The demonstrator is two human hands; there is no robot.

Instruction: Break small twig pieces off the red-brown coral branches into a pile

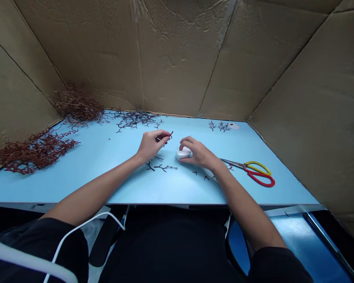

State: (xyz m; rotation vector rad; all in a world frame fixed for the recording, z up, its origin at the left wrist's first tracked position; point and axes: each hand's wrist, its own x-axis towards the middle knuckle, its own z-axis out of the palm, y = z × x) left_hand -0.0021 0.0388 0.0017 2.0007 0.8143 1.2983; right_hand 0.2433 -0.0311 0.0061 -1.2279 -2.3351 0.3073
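My left hand (155, 142) is closed in a pinch on a thin dark twig (171, 135), whose tip sticks up past the fingertips. Just to the right, my right hand (196, 152) curls its fingers and thumb around a small white round container (183, 155) on the tabletop. What lies inside the container cannot be made out. Below my left hand several loose branched twigs (165, 168) lie on the table. Short cut bits (206, 178) are scattered under my right wrist.
Scissors with yellow and red handles (258, 173) lie right of my right forearm. Reddish-brown branch heaps (38, 151) fill the left side, with darker sprigs (138, 119) at the back. Two small sprigs (223, 126) sit far right beside a pale disc (234, 126). Cardboard walls (177, 59) enclose the blue table (85, 169).
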